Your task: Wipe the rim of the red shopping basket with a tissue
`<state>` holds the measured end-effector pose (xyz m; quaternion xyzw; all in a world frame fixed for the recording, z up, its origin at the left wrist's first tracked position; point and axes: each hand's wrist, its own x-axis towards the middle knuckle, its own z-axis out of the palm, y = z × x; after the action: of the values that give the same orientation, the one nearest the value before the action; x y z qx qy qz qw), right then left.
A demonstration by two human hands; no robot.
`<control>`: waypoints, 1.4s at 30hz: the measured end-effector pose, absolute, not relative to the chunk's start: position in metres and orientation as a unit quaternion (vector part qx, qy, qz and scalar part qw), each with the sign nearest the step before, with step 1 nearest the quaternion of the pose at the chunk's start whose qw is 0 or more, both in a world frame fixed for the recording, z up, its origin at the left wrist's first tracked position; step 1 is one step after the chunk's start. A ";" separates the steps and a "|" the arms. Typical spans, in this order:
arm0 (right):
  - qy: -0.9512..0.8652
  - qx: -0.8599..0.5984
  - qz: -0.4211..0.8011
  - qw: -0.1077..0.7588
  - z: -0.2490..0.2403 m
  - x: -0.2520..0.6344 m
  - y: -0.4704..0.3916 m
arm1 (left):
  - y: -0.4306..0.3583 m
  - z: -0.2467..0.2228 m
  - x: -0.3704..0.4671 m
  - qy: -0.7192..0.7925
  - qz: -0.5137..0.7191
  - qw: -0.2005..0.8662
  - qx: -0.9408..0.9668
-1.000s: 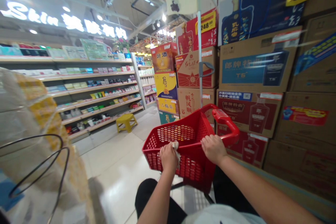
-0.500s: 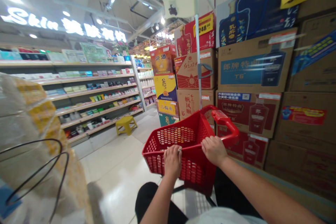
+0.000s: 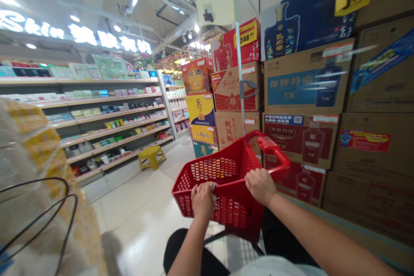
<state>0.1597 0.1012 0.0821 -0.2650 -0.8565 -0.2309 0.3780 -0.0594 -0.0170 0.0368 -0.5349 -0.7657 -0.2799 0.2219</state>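
Note:
A red plastic shopping cart [image 3: 237, 198] with a perforated basket stands right in front of my legs, turned so its handle [image 3: 278, 155] points to the right. My left hand [image 3: 203, 200] is closed over the near side rim. Something small and whitish [image 3: 213, 187] shows by its fingers, too little to name. Further right, my right hand [image 3: 261, 186] grips the same rim close to the handle end. A pole [image 3: 240, 73] with a pale flag [image 3: 217, 10] and a grey hook rises behind the handle. No goods can be made out inside the basket.
Stacked liquor cartons [image 3: 300, 82] rise closely along the right. Shelves of skin-care goods [image 3: 113, 116] line the left, with a yellow stool [image 3: 152, 157] before them. At near left are a plastic-wrapped stack [image 3: 39, 155] and a looped black cable [image 3: 73, 211].
My left hand has slid a little to the left along the cart's rim. The whole view has shifted slightly; my right hand keeps its hold.

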 end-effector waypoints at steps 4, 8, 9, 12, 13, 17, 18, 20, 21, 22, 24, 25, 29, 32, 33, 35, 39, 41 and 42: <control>-0.855 -0.270 -0.230 0.379 0.082 0.159 0.101 | -0.016 0.044 -0.062 -0.809 -0.284 0.196 -0.476; -0.856 -0.267 -0.225 0.380 0.081 0.159 0.101 | -0.010 0.045 -0.048 -0.738 -0.283 0.170 -0.588; -0.856 -0.267 -0.225 0.380 0.081 0.159 0.101 | -0.009 0.046 -0.044 -0.732 -0.286 0.167 -0.596; -0.855 -0.269 -0.225 0.382 0.081 0.159 0.101 | -0.006 0.052 -0.038 -0.763 -0.289 0.150 -0.558; -0.854 -0.272 -0.225 0.382 0.081 0.159 0.101 | -0.005 0.054 -0.036 -0.772 -0.288 0.148 -0.546; -0.853 -0.281 -0.221 0.381 0.080 0.158 0.102 | 0.002 0.058 -0.022 -0.738 -0.289 0.171 -0.585; -0.855 -0.279 -0.220 0.379 0.080 0.158 0.102 | 0.004 0.057 -0.017 -0.720 -0.294 0.178 -0.603; -0.858 -0.275 -0.219 0.376 0.080 0.158 0.102 | 0.008 0.056 -0.012 -0.697 -0.302 0.179 -0.625; -0.859 -0.273 -0.218 0.375 0.080 0.158 0.102 | 0.010 0.056 -0.011 -0.702 -0.303 0.173 -0.621; -0.859 -0.274 -0.217 0.374 0.080 0.158 0.102 | 0.011 0.057 -0.011 -0.716 -0.301 0.163 -0.608; -0.858 -0.276 -0.215 0.375 0.081 0.158 0.102 | 0.012 0.060 -0.013 -0.756 -0.287 0.143 -0.571; -0.858 -0.278 -0.215 0.375 0.081 0.158 0.102 | 0.013 0.061 -0.014 -0.769 -0.276 0.142 -0.558; -0.856 -0.282 -0.217 0.375 0.080 0.158 0.102 | 0.018 0.057 -0.003 -0.725 -0.266 0.191 -0.606; -0.856 -0.281 -0.215 0.377 0.081 0.158 0.102 | 0.021 0.052 0.008 -0.689 -0.282 0.212 -0.633; -0.857 -0.279 -0.214 0.377 0.081 0.158 0.101 | 0.022 0.053 0.009 -0.693 -0.277 0.211 -0.632; -0.859 -0.276 -0.213 0.374 0.081 0.159 0.099 | 0.025 0.058 0.008 -0.715 -0.245 0.192 -0.626; -0.860 -0.278 -0.213 0.371 0.082 0.160 0.093 | 0.027 0.065 0.005 -0.757 -0.205 0.157 -0.600; -0.859 -0.276 -0.216 0.372 0.081 0.161 0.092 | 0.024 0.056 0.007 -0.754 -0.218 0.175 -0.594; -0.859 -0.275 -0.218 0.373 0.081 0.162 0.092 | 0.022 0.049 0.009 -0.743 -0.230 0.197 -0.597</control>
<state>0.1619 0.0921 0.0814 -0.2752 -0.8588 -0.2184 0.3728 0.0091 0.0215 0.0489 -0.5971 -0.7427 -0.2303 0.1969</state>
